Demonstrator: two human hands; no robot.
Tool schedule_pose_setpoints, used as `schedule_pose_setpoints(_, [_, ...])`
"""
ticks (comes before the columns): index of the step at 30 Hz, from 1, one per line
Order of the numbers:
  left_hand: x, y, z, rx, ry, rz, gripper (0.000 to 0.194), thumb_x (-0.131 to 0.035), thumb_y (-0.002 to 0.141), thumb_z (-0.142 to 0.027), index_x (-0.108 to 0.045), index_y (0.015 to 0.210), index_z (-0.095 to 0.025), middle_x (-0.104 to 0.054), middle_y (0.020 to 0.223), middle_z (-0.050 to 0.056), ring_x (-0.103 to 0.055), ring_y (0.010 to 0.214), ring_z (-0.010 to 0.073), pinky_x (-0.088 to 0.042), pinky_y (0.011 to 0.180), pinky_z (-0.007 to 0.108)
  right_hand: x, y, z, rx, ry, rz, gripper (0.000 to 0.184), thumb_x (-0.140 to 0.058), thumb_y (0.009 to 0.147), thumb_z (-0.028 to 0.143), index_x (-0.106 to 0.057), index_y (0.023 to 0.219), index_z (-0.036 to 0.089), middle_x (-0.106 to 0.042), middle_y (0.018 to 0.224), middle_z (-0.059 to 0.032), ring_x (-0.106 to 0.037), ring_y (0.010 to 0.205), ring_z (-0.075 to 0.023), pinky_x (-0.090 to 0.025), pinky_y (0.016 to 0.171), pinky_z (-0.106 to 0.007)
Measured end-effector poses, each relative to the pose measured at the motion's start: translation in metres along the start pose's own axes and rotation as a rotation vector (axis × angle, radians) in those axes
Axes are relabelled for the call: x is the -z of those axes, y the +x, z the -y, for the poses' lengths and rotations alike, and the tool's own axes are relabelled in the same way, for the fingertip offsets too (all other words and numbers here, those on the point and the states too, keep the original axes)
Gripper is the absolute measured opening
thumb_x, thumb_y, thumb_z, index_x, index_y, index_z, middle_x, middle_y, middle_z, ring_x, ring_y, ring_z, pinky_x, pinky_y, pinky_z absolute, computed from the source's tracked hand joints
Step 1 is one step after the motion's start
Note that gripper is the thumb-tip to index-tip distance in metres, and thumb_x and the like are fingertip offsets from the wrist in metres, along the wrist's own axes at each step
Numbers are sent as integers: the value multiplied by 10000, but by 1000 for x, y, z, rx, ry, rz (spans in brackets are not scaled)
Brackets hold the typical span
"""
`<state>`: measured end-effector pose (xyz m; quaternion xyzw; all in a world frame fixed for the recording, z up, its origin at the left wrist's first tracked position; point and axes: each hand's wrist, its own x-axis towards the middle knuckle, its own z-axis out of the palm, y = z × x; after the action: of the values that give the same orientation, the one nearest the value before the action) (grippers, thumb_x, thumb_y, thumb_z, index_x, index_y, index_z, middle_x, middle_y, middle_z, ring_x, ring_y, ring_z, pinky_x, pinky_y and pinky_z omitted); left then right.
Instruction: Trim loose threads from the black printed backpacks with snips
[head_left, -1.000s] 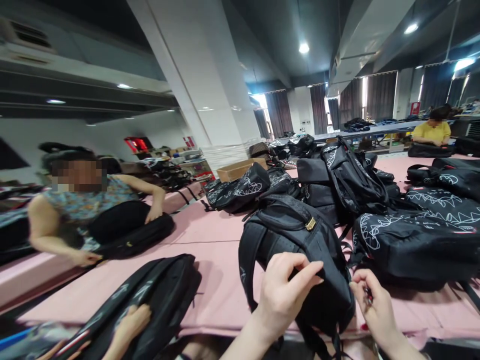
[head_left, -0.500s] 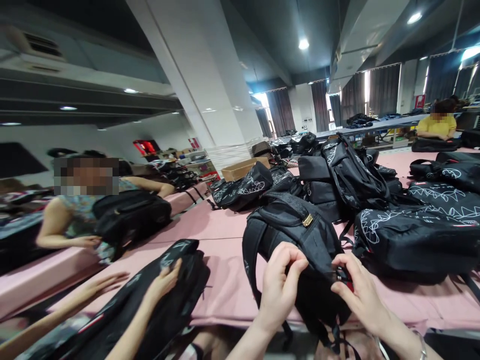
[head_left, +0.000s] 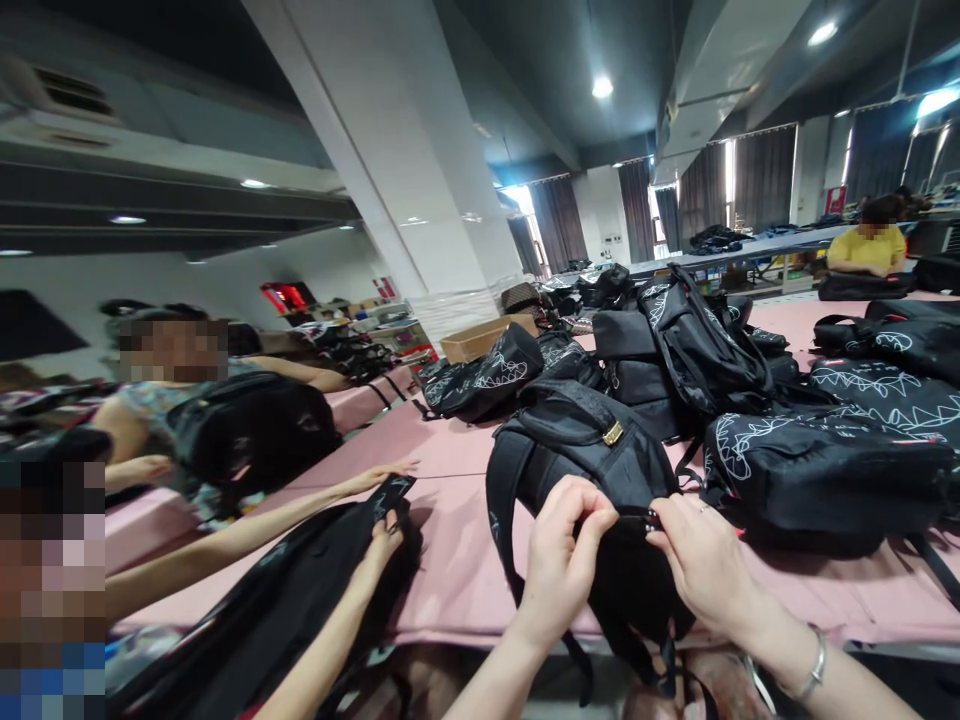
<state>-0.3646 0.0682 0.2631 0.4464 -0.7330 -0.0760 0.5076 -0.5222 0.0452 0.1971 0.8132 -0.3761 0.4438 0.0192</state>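
Backpack (head_left: 592, 450) (gold label, writing unreadable) between left hand (head_left: 561, 560) and right hand (head_left: 701, 565)

Bag factory floor, long pink worktables (head_left: 450, 450), heaps of black backpacks (head_left: 825, 470), seated workers, cardboard box (head_left: 480, 338)

A long table covered in pink cloth (head_left: 457, 470) carries everything. A plain black backpack (head_left: 577, 450) stands upright at its near edge. To its right lie black backpacks printed with white line drawings (head_left: 825, 470), piled closely. Further back sit more printed backpacks (head_left: 487, 380) and a cardboard box (head_left: 480, 340). Another black bag (head_left: 300, 590) lies flat at the near left edge.
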Motion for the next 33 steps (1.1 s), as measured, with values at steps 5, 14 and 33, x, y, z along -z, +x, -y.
schedule_pose_setpoints(5, [9,-2,-1,-66,-85,52,246,-422,864,-221,-461,630,-156,-483,662,27,-473,659,131,-386,613,253,-2,-1,-8,-66,209,2,245,-311,946,260,-532,900,165,-556,776,-52,-498,724,-169,-348,627,-281])
schedule_pose_setpoints(14, [34,63,-2,-536,483,356,192,-562,812,-237,-624,992,-219,-594,885,47,-520,821,158,-397,722,273,-11,16,-29,-397,686,-107,316,-381,910,419,-528,1057,181,-518,740,-14,-515,708,-142,-415,638,-235])
schedule_pose_setpoints(33, [11,87,13,-308,399,189,152,-378,847,-106,-439,716,-154,-529,680,-1,-491,610,95,-395,584,197,-16,27,-17,-410,678,-160,232,-478,867,390,-501,819,163,-484,627,21,-430,543,-93,-322,525,-207])
